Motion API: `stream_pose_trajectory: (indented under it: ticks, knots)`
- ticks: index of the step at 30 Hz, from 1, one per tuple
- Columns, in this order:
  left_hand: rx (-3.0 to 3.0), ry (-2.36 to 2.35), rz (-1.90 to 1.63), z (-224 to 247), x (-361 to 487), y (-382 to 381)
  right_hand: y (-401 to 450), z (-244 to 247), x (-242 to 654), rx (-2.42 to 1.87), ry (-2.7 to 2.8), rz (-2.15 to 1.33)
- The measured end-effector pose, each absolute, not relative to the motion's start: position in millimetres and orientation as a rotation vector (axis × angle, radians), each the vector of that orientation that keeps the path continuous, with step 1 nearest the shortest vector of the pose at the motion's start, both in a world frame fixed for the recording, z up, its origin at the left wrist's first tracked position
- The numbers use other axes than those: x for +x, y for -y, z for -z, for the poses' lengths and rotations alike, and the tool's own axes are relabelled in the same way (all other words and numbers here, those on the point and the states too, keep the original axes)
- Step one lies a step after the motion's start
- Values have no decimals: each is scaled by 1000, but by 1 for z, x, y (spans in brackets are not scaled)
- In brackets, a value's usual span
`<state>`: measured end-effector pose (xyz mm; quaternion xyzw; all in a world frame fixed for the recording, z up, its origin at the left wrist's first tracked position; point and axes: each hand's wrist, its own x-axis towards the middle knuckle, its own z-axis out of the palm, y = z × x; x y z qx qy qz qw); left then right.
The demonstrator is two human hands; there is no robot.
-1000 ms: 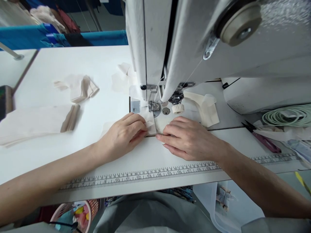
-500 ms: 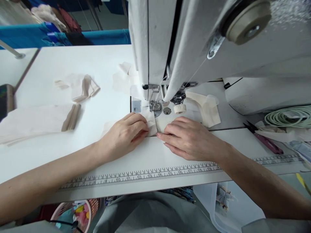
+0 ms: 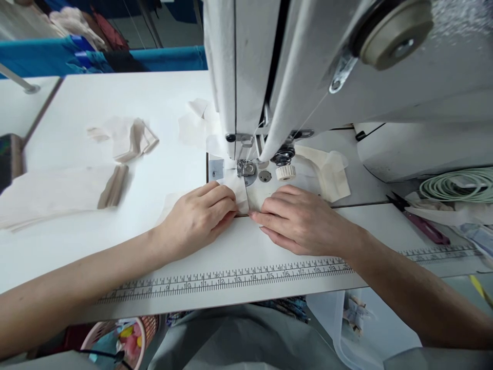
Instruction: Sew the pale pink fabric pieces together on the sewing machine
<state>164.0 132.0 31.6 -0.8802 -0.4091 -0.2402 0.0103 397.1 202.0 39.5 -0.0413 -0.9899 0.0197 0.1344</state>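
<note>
A sewing machine stands before me, its presser foot down over a small piece of cream fabric. My left hand is closed at that fabric's left side, thumb and fingers pinched together on it. On the other side, my right hand lies low over the machine bed, fingers bent but apart. Its index fingertip touches the fabric's right edge near the front corner. Part of the fabric is hidden beneath my left fingers.
Stacked cream fabric pieces and a smaller folded pile lie left. Another cream piece rests right of the foot. Purple-handled snips and a green cord coil are at far right. A printed ruler runs along the front edge.
My left hand has shifted very slightly toward the right and down. My right hand stays almost in place, and the fabric remains beneath the presser foot.
</note>
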Motion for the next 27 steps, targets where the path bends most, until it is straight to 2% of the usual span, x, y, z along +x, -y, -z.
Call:
stream_pose_trajectory:
  ticks: [16,27]
  knots:
    - [-2800,1553,873,-33,164,-133,-199,-42,395,-94,2857,-12]
    - [-2756,1493,857,-33,166,-131,-196,-42,396,-133,2887,112]
